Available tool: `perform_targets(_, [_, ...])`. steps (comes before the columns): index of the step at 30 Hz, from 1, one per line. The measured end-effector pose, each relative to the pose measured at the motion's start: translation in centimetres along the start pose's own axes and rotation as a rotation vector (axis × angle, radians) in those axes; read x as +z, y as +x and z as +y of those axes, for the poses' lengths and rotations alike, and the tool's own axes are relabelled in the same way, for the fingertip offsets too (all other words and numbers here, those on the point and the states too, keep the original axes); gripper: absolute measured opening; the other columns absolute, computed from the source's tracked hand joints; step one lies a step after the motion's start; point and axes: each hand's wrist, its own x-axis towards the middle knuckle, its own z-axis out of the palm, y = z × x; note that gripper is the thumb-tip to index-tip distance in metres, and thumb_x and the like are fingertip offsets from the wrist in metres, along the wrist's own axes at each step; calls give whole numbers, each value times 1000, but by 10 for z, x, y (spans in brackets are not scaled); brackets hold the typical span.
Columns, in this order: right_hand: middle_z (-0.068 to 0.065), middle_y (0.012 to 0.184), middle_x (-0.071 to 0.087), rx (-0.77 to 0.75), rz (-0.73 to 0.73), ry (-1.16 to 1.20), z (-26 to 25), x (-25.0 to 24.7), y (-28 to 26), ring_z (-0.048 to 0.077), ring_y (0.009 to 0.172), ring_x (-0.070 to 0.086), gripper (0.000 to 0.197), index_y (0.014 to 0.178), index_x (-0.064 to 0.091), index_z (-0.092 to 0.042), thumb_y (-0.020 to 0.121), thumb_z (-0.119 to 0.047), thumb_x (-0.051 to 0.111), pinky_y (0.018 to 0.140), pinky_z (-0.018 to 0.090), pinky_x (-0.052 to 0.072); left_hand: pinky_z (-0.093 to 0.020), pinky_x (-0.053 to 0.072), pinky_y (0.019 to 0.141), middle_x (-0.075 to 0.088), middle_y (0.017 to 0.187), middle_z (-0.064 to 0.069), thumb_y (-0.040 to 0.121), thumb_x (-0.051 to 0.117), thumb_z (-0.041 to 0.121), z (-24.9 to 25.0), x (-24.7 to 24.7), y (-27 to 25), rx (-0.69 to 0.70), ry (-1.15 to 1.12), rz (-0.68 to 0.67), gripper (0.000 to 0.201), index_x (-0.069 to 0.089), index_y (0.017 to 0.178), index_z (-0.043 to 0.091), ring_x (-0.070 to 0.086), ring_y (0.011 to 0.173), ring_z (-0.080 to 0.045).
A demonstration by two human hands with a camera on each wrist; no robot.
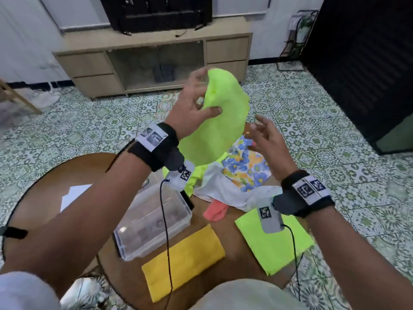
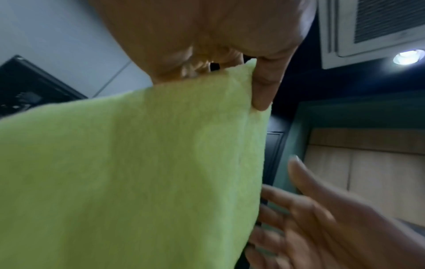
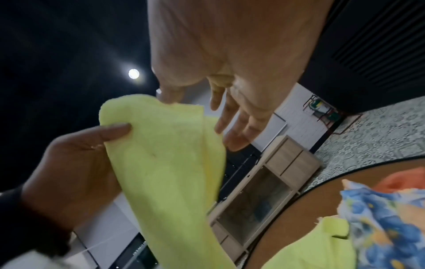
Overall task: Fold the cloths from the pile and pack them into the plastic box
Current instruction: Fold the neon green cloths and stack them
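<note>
My left hand (image 1: 196, 104) holds a neon green cloth (image 1: 219, 126) up in the air above the pile, thumb and fingers pinching its upper edge (image 2: 257, 94). The cloth (image 3: 165, 163) hangs down toward the table. My right hand (image 1: 266, 135) hovers just right of the hanging cloth with fingers spread, holding nothing (image 3: 230, 116). The pile (image 1: 241, 175) holds a floral cloth, a white one, a neon green one and a pink one. The clear plastic box (image 1: 154, 222) stands on the table's left part, under my left forearm. A folded yellow cloth (image 1: 185, 260) and a folded neon green cloth (image 1: 277, 242) lie near the front edge.
The round wooden table (image 1: 73, 173) also carries a white paper (image 1: 73, 195) at the left. Patterned floor tiles surround it. A low wooden TV cabinet (image 1: 154, 61) stands against the far wall, and a dark cabinet (image 1: 366, 63) at the right.
</note>
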Motion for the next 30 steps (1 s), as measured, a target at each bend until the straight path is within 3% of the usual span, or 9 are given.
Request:
perform_targets(5, [8,122,65,55,-45,179,2,1,-24,19,110,64,64,136,49,-18,82,-48,68,84,39,56,-43,30,111,34,152,1,63,74,21,14,29,-43,104,198,-227,30,74,91,9,30,139,-20])
perform_targets(8, [-8,97,69,37,59,43,23,-14,-46,18,92,63,26,112,66,-19,87,-26,71,80,41,54,-34,43,95,61,123,-9,58,68,35,8,52,-73,-56,64,-198,44,73,94,9,55,112,-17])
perform_targets(10, [-16,98,67,-23,113,-110,34,-30,-62,22,91,61,12,98,69,-23,87,-19,72,79,42,53,-29,46,78,68,100,-12,62,71,41,2,66,-90,-158,58,-252,43,72,90,8,59,85,-8])
perform_targets(14, [-28,72,58,-94,177,-383,33,-62,-86,0,64,51,39,110,63,-36,83,-10,74,65,18,46,-35,38,64,51,76,0,70,82,46,-4,82,-112,-264,83,-384,41,49,80,23,45,69,-20])
perform_targets(16, [-14,69,53,-97,237,-538,33,-82,-93,7,63,47,40,112,65,-38,80,-17,78,65,25,45,-31,33,67,46,87,7,73,82,37,-5,86,-118,-284,101,-403,47,38,85,25,43,78,-11])
perform_targets(20, [6,76,57,-139,321,-747,31,-115,-106,20,72,52,20,92,73,-8,86,-27,73,70,34,43,-31,41,88,51,131,4,81,76,30,-5,84,-125,-267,196,-497,49,42,116,31,51,121,-17])
perform_targets(26, [6,77,53,-280,395,-652,11,-126,-121,14,66,46,14,100,70,-10,95,-20,61,60,31,41,-39,50,71,45,134,3,89,61,29,-12,85,-121,40,671,-441,28,55,117,25,62,89,-30])
perform_targets(28, [3,75,50,-327,428,-643,2,-130,-122,9,64,43,10,96,68,-15,96,-21,60,58,28,37,-41,52,71,44,140,-2,86,59,25,-14,83,-118,79,736,-424,20,63,105,18,62,93,-30])
perform_targets(30, [3,74,49,-363,470,-618,-9,-135,-120,10,64,42,9,90,64,-20,96,-24,58,58,29,36,-43,51,74,58,126,-9,78,52,16,-13,81,-113,112,757,-351,19,66,90,11,62,95,-33])
